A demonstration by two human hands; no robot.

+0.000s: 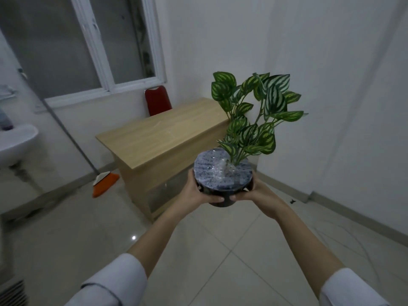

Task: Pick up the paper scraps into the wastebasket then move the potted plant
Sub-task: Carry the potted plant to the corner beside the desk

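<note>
white sleeves (114,281) lowest in view, bare forearms stretched forward. left hand (199,191) and right hand (250,192) wrapped around the potted plant (223,175), held in the air above the tiled floor (198,261): dark round pot, plastic-wrapped speckled top, striped green leaves tilting right. beyond, a wooden desk (154,140), a red chair (157,100).

Sink (15,138) cut by left edge, small black floor object (293,201) unidentifiable, chair (157,100) mostly behind desk (159,138)
</note>
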